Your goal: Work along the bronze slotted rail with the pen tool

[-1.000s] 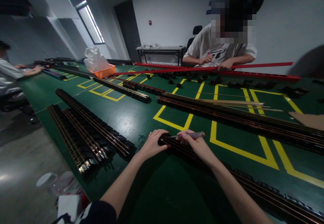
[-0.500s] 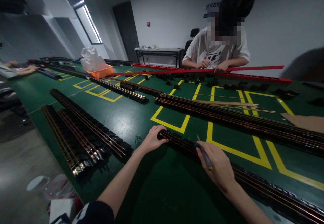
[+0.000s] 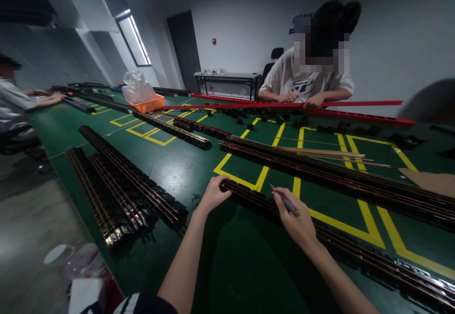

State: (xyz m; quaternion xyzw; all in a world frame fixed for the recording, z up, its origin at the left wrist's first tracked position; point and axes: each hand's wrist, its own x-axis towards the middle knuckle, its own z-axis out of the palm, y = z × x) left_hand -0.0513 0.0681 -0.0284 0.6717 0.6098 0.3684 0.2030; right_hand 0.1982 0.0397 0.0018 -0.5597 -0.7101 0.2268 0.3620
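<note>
My left hand [image 3: 214,195] is closed round the far left end of a long black strip [image 3: 249,199] that carries thin copper-coloured rods. In my right hand [image 3: 297,221] is a slim pointed tool [image 3: 289,204] with a greyish handle and a thin metal tip; its exact kind is unclear. The tip points up and left, just above the strip's far edge, and I cannot tell if it touches. The strip runs on under my right hand toward the lower right corner, partly hidden by that hand.
Several similar strips [image 3: 131,176] lie at the left, and more long strips [image 3: 313,174] stretch across beyond my hands. Loose thin rods [image 3: 320,152] rest there. Farther back are an orange basket [image 3: 147,104] and a person with a red strip [image 3: 362,103]. Another person sits far left.
My right hand has shifted slightly left and up, and the tool now lies flatter. My left hand keeps its grip on the strip's end. The whole view has shifted a little.
</note>
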